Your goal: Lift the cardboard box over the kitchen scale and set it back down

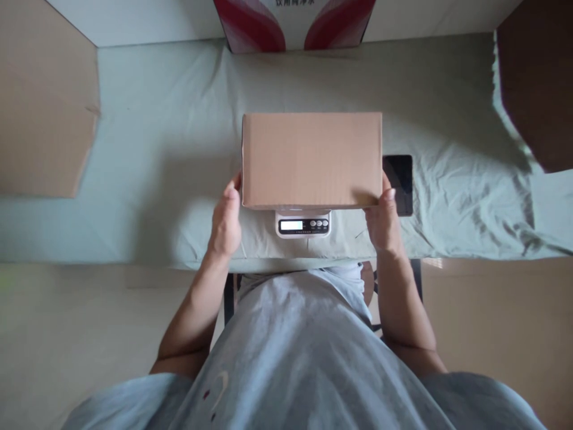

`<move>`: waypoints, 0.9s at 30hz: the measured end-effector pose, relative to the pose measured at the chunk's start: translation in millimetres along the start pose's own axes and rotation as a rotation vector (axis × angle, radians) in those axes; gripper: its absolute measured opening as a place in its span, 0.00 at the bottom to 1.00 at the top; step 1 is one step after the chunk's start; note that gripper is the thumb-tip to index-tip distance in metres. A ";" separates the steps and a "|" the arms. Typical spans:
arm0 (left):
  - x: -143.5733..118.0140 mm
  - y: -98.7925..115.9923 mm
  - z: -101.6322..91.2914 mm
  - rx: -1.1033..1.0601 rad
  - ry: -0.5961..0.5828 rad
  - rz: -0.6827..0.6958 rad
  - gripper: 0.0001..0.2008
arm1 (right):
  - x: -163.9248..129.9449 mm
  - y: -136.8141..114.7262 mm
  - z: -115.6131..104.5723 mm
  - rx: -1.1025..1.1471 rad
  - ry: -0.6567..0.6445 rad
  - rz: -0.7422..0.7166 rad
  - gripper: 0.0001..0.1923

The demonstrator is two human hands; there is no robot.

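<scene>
We see both forearms reaching forward from a grey T-shirt, elbows bent and wrists straight. Our left hand (225, 222) presses flat against the left side of the cardboard box (312, 160), thumb up along its edge; our right hand (383, 221) mirrors it on the right side, so the closed box is clasped between the two palms. The box sits over a small digital scale (303, 224), whose lit display is too small to read. A dark tablet (400, 183) lies just right of the box on the green cloth (156, 149). Behind stands a red-and-white carton (293, 24) with Chinese lettering, cut off
</scene>
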State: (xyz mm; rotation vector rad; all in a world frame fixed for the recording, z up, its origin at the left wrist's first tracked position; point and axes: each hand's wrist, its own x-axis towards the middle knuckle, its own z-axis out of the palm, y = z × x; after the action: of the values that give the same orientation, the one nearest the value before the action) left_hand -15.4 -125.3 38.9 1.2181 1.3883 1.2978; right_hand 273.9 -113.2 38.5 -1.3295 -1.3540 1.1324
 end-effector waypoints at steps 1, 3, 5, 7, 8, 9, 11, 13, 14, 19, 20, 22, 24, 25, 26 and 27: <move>1.9 -4.6 -4.6 -0.019 0.047 -0.007 0.27 | 1.9 4.8 -3.1 0.036 0.027 0.019 0.30; 5.3 -16.0 -14.8 -0.043 0.133 -0.043 0.25 | 5.3 17.4 -11.5 0.082 0.085 0.067 0.33; 6.1 -29.1 -22.8 0.001 0.140 -0.088 0.22 | 6.9 31.8 -19.9 0.095 0.130 0.117 0.34; 2.9 -40.7 -25.3 0.078 0.059 -0.151 0.19 | 5.5 44.7 -25.1 0.108 0.122 0.172 0.34; 0.0 -45.0 -24.3 0.120 0.018 -0.187 0.19 | 3.8 49.9 -26.2 0.108 0.107 0.198 0.34; -3.3 -48.0 -22.1 0.167 -0.009 -0.223 0.18 | 1.7 54.1 -26.4 0.097 0.100 0.218 0.33; -9.5 -50.3 -15.8 0.259 -0.021 -0.269 0.19 | -3.1 59.6 -25.3 0.052 0.117 0.237 0.29; -13.0 -49.1 -10.7 0.319 -0.018 -0.274 0.21 | -6.8 61.9 -24.4 0.008 0.153 0.235 0.23; -13.6 -48.0 -9.6 0.329 -0.021 -0.264 0.21 | -7.9 62.2 -24.5 -0.005 0.161 0.233 0.21; -14.7 -39.3 -16.3 0.262 -0.007 -0.196 0.24 | -8.1 52.1 -27.7 0.029 0.162 0.239 0.21; -16.2 -35.6 -17.6 0.224 0.015 -0.175 0.24 | -8.1 47.1 -26.9 0.057 0.159 0.224 0.22; -20.1 -25.2 -16.9 0.102 0.053 -0.125 0.24 | -9.1 34.2 -22.5 0.115 0.129 0.186 0.24; -22.9 -12.0 -12.0 -0.008 0.043 -0.092 0.23 | -11.0 18.9 -15.2 0.138 0.091 0.155 0.28; -23.0 -5.1 -8.5 -0.027 0.025 -0.085 0.23 | -11.8 11.2 -11.2 0.123 0.090 0.142 0.28; -22.1 1.5 -4.8 -0.025 0.011 -0.074 0.22 | -12.1 3.7 -7.7 0.092 0.103 0.131 0.28; -19.9 7.8 -1.3 -0.009 0.008 -0.056 0.22 | -11.6 -3.3 -4.9 0.050 0.133 0.118 0.27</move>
State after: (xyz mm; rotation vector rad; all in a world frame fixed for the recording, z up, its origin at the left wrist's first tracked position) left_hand -12.8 -145.2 46.1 1.1611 1.4111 1.2697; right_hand 278.3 -124.7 42.6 -1.4377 -1.1572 1.1286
